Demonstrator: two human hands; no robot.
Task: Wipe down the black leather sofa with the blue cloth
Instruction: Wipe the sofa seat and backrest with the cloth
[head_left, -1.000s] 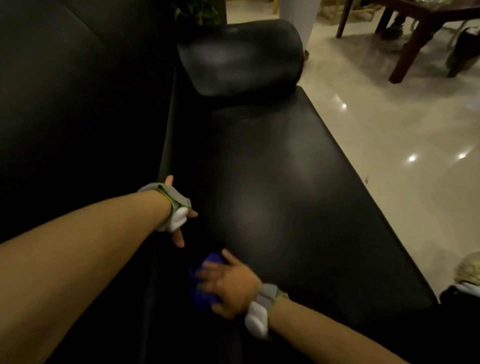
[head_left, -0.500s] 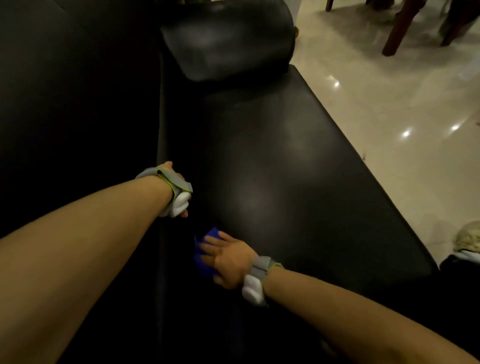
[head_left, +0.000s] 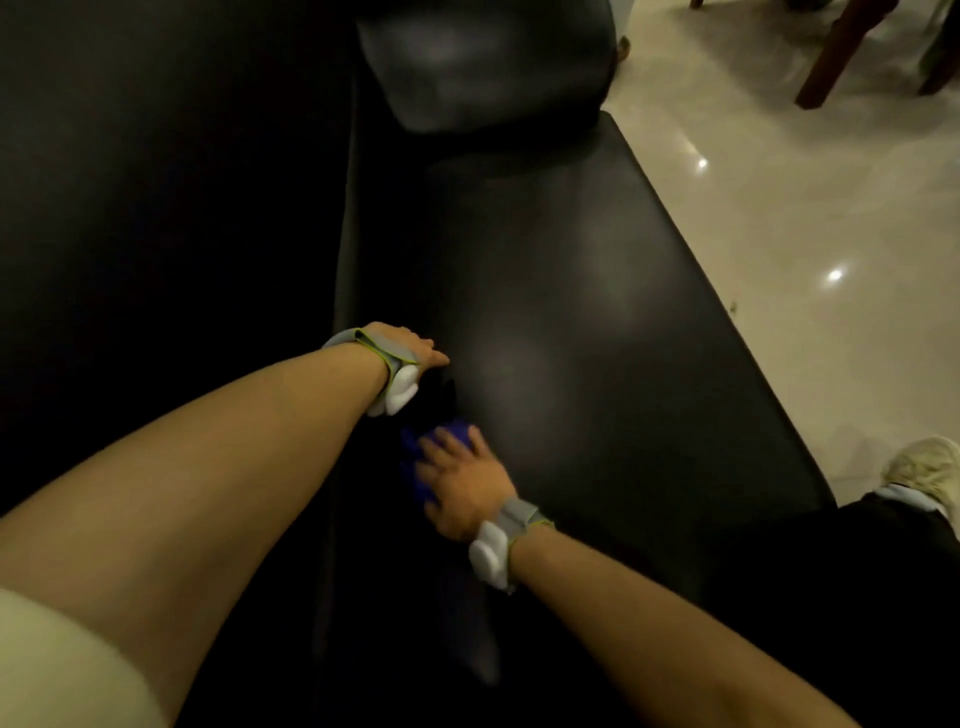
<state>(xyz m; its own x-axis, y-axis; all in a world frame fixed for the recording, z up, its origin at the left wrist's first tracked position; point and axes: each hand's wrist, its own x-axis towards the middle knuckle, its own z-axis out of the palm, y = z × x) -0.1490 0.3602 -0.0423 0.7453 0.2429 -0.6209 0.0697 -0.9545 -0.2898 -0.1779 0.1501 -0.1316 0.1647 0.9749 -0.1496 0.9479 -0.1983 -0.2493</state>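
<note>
The black leather sofa fills most of the head view, with its seat (head_left: 597, 312) running away from me and its backrest (head_left: 156, 182) on the left. My right hand (head_left: 462, 483) lies flat on the blue cloth (head_left: 447, 436), pressing it onto the seat close to the crease under the backrest. Only the cloth's far edge shows past my fingers. My left hand (head_left: 410, 345) reaches into the same crease just beyond the cloth. Its fingers are mostly hidden in the dark gap, so its grip cannot be read.
A black armrest cushion (head_left: 483, 57) closes the sofa's far end. Glossy pale floor tiles (head_left: 805, 234) run along the right side. Dark wooden table legs (head_left: 841, 52) stand at the top right. My shoe (head_left: 930, 473) and dark trouser leg are at the right edge.
My right hand has slid the blue cloth forward along the seat beside the crease. My left hand has moved forward and turned, and the view has tilted further down.
</note>
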